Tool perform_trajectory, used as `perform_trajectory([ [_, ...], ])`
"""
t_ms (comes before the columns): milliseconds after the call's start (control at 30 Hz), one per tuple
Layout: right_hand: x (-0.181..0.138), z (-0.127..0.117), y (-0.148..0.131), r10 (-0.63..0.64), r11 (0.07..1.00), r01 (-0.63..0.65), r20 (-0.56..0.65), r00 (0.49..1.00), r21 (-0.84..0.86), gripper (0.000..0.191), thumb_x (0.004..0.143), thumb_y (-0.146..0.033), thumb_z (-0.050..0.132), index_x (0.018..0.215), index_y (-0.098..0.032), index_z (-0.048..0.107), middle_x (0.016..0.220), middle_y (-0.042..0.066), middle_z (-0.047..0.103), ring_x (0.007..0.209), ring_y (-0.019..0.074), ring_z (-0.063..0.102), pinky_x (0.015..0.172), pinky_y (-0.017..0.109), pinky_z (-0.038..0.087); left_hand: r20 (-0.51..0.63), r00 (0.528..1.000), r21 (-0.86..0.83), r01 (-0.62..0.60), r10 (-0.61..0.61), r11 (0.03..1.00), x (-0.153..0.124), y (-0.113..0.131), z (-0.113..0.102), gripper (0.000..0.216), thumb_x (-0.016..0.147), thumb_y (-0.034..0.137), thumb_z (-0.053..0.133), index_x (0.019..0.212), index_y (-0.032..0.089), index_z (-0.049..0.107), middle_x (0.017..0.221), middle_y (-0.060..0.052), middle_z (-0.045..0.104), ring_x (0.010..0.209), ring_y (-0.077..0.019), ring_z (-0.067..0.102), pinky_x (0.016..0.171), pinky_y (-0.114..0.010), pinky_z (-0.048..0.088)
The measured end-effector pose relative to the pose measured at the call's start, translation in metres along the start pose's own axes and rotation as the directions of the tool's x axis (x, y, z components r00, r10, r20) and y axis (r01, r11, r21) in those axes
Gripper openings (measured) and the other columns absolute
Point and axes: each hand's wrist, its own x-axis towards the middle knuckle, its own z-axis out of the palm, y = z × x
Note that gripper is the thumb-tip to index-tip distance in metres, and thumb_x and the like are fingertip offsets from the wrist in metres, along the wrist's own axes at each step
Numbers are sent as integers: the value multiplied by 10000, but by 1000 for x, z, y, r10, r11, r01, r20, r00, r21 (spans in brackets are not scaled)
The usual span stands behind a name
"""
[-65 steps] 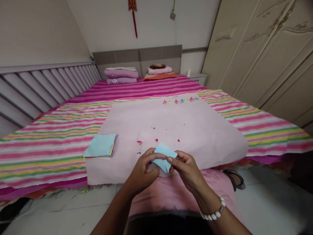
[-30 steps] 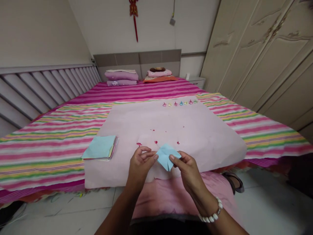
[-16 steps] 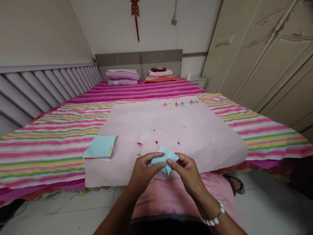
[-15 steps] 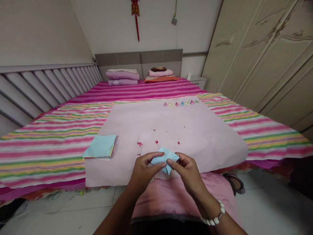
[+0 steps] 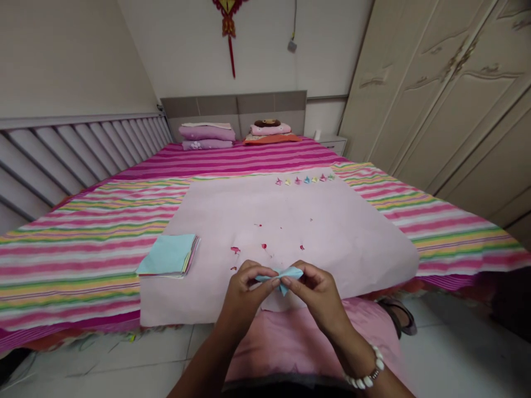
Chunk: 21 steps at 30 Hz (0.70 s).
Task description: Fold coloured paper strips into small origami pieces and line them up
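Note:
A light blue folded paper (image 5: 292,272) is pinched between both hands above the near edge of the pale sheet (image 5: 332,243). My left hand (image 5: 248,287) grips its left side with thumb and fingers. On the other side my right hand (image 5: 316,287) holds it in the same way, a white bead bracelet at that wrist. The two thumbs meet near the paper's middle, and a small point sticks out below them. Fingers hide part of the folds. To the left lies a stack of square paper (image 5: 168,254), light blue on top.
Several small folded paper figures (image 5: 307,180) stand in a row at the sheet's far edge. Small red marks (image 5: 264,246) dot its middle. A striped bedspread (image 5: 83,243) lies beneath. A pink cushion (image 5: 257,348) is under my forearms.
The blue paper went from spread flat with its face showing to bent together into a narrower shape. Both thumbs moved closer together. The camera view tilted slightly upward.

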Motion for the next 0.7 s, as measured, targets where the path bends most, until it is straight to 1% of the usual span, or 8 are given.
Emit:
perform_trajectory([
  [67, 1, -1, 0, -7, 1000, 7, 8, 1000, -17, 177, 749, -320, 726, 692, -174, 646, 655, 7, 586, 641, 155, 523, 606, 284, 408, -33, 999, 30, -7, 8, 1000, 0, 0, 0, 76, 690, 281, 738, 730, 216, 736, 894, -44, 594, 908, -196, 590, 770, -290, 472],
  [167, 3, -2, -1, -44, 998, 42, -29, 999, -55, 168, 723, -305, 745, 705, -187, 626, 650, -8, 563, 629, 149, 508, 602, 281, 406, -43, 999, 66, 6, -3, 998, -1, 3, -2, 66, 712, 277, 718, 730, 216, 735, 1138, -75, 581, 1139, -247, 521, 963, -354, 397],
  [233, 4, -5, -3, -110, 990, 102, -83, 990, -102, 220, 661, -265, 790, 819, -205, 650, 764, 5, 602, 704, 166, 537, 649, 292, 424, -5, 1000, 66, 2, -2, 998, -2, 5, -4, 60, 734, 265, 700, 741, 211, 725, 1162, -74, 603, 1149, -245, 528, 994, -366, 376],
  [300, 5, -7, -6, -171, 977, 159, -74, 982, -141, 373, 635, -230, 808, 979, -236, 664, 916, 29, 633, 836, 197, 572, 737, 319, 440, 39, 999, 50, -3, 1, 999, -2, 8, -5, 47, 745, 247, 689, 750, 204, 707, 1087, -65, 655, 1082, -230, 575, 963, -352, 404],
  [333, 5, -8, -8, -186, 973, 178, -37, 982, -148, 380, 651, -227, 799, 1008, -247, 671, 953, 36, 639, 882, 208, 581, 771, 332, 441, 58, 998, 44, -1, -1, 999, -3, 10, -5, 41, 751, 239, 682, 756, 201, 696, 1034, -58, 678, 1034, -220, 598, 933, -339, 425],
  [467, 3, -10, -15, -170, 974, 185, 118, 978, -127, 33, 766, -249, 716, 771, -216, 717, 787, 35, 638, 782, 194, 601, 741, 332, 457, 119, 993, 108, 2, -15, 994, -5, 19, -4, 41, 779, 215, 641, 763, 192, 672, 793, -14, 694, 811, -173, 624, 769, -273, 474],
  [600, 3, -9, -17, -146, 983, 159, 130, 981, -95, 78, 775, -248, 709, 712, -204, 697, 745, 24, 628, 735, 177, 589, 718, 313, 449, 113, 994, 157, -7, -11, 988, -6, 22, -2, 54, 777, 205, 636, 736, 185, 664, 722, 6, 671, 731, -147, 599, 690, -237, 464],
  [700, 3, -9, -12, -129, 989, 135, 103, 986, -53, 78, 766, -238, 715, 703, -204, 685, 735, 13, 621, 729, 167, 574, 708, 297, 438, 90, 994, 73, 57, -63, 996, -5, 17, -3, 60, 745, 241, 682, 741, 181, 676, 732, 1, 680, 738, -149, 605, 691, -239, 470],
])
